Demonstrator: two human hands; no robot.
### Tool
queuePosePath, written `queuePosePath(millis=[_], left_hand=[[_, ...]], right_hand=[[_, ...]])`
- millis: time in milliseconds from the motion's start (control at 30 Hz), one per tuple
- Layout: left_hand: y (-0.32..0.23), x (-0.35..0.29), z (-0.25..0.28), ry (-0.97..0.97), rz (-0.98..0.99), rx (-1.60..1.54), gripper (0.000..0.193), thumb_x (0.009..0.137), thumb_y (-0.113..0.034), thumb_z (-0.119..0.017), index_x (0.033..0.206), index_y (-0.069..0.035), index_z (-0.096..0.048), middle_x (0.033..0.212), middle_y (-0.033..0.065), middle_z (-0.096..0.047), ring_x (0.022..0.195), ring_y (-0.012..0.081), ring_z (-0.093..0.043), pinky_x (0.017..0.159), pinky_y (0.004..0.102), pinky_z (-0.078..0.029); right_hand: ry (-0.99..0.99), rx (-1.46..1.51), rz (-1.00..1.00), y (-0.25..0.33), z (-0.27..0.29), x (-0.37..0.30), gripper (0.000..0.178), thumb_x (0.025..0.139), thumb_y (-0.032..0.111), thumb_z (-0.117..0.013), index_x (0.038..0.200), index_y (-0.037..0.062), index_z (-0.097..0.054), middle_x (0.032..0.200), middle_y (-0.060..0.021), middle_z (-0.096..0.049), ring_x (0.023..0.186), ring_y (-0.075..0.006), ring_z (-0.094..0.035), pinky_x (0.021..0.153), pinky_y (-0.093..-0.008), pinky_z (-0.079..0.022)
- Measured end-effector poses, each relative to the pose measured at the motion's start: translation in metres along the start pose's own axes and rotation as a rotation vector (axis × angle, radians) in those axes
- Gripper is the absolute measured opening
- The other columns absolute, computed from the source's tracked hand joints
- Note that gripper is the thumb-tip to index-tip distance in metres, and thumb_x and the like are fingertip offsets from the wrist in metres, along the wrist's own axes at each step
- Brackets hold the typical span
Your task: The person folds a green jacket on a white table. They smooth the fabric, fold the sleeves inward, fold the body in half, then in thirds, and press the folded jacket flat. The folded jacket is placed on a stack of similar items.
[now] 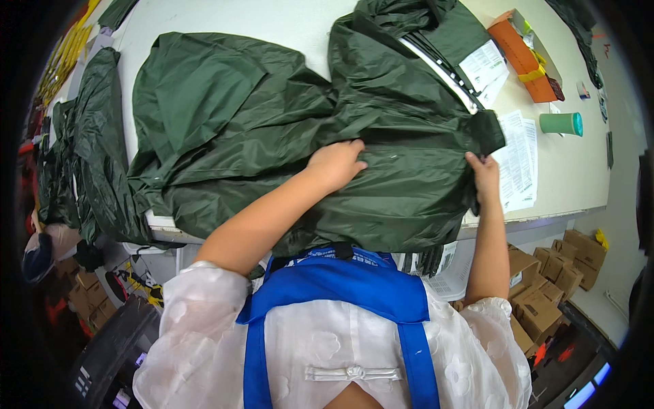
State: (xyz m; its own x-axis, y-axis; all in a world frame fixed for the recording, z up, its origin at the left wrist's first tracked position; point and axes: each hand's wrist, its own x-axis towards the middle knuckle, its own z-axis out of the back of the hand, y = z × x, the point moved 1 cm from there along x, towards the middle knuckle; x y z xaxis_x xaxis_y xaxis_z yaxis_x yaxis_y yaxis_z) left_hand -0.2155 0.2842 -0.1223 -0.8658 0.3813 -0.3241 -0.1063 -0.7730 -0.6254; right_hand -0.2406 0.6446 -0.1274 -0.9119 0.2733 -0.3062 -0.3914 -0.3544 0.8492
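Dark green raincoat (272,129) is spread across the white worktable (579,170), covering most of its near half, with the hem hanging over the front edge toward the person. The left part, with what looks like the hood or a sleeve, is seen lying open and loosely creased; the right part is bunched into a higher heap at the far side. A second dark green garment (95,150) is draped over the table's left end. Printed paper sheets (518,160) are laid just beside the raincoat's right edge, and more sheets are tucked on the heap. Farther right, an orange box (524,58) and a green cup (562,123) on its side are set well apart from the fabric. Cardboard boxes (545,286) are stacked on the floor below.

The left hand (335,163) is pressed flat, palm down, on the middle of the fabric. The right hand (484,176) is closed on the raincoat's right edge, pinching it. Judging from the creases, smoothing is only partly done: the near panel is flattened, while the far heap and left part are left untidy.
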Motion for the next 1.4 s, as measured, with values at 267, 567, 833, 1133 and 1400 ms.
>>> queuePosePath(millis=[267,567,833,1133,1400], left_hand=[[0.078,-0.120,0.068,-0.225,0.167,0.483,0.018,0.080,-0.022,-0.064,0.095,-0.012,-0.065,0.085,0.0086,-0.065,0.084,0.0291,-0.062,0.069,0.0454,-0.043],[0.156,-0.130,0.088,-0.261,0.384,0.308,0.028,0.082,-0.021,-0.062,0.107,-0.010,-0.060,0.090,0.0165,-0.063,0.092,0.0359,-0.061,0.078,0.0453,-0.049],[0.150,-0.122,0.102,-0.325,0.186,0.462,0.035,0.075,-0.023,-0.068,0.109,-0.014,-0.062,0.094,0.0113,-0.064,0.089,0.0309,-0.062,0.075,0.0404,-0.049],[0.186,-0.072,0.109,-0.396,0.317,0.112,0.030,0.078,-0.035,-0.068,0.090,-0.008,-0.070,0.086,0.0142,-0.067,0.083,0.0331,-0.063,0.072,0.0421,-0.049],[0.206,-0.035,0.128,-0.116,0.442,-0.016,0.027,0.069,-0.031,-0.077,0.080,-0.007,-0.070,0.077,0.0130,-0.067,0.076,0.0298,-0.064,0.068,0.0390,-0.049]], right_hand=[[-0.333,-0.783,-0.008,-0.017,0.061,0.054,0.042,0.079,0.028,-0.071,0.097,-0.0089,-0.060,0.096,-0.0239,-0.063,0.090,-0.0329,-0.062,0.080,-0.0385,-0.046],[0.421,-0.410,0.872,0.094,-0.183,-0.115,0.022,0.078,0.008,-0.064,0.100,0.0128,-0.067,0.098,-0.0082,-0.065,0.082,-0.0271,-0.064,0.071,-0.0351,-0.053],[0.477,-0.787,0.542,0.098,-0.253,-0.048,0.022,0.075,0.024,-0.069,0.091,0.0089,-0.067,0.082,-0.0163,-0.065,0.083,-0.0352,-0.062,0.071,-0.0437,-0.050],[0.577,-0.636,0.330,0.096,-0.262,-0.029,0.021,0.075,0.019,-0.072,0.086,0.0032,-0.064,0.076,-0.0143,-0.063,0.072,-0.0288,-0.060,0.068,-0.0375,-0.047],[0.648,-0.700,0.306,0.106,-0.265,-0.024,0.020,0.077,0.016,-0.071,0.085,0.0015,-0.061,0.076,-0.0139,-0.062,0.072,-0.0280,-0.060,0.068,-0.0371,-0.047]])
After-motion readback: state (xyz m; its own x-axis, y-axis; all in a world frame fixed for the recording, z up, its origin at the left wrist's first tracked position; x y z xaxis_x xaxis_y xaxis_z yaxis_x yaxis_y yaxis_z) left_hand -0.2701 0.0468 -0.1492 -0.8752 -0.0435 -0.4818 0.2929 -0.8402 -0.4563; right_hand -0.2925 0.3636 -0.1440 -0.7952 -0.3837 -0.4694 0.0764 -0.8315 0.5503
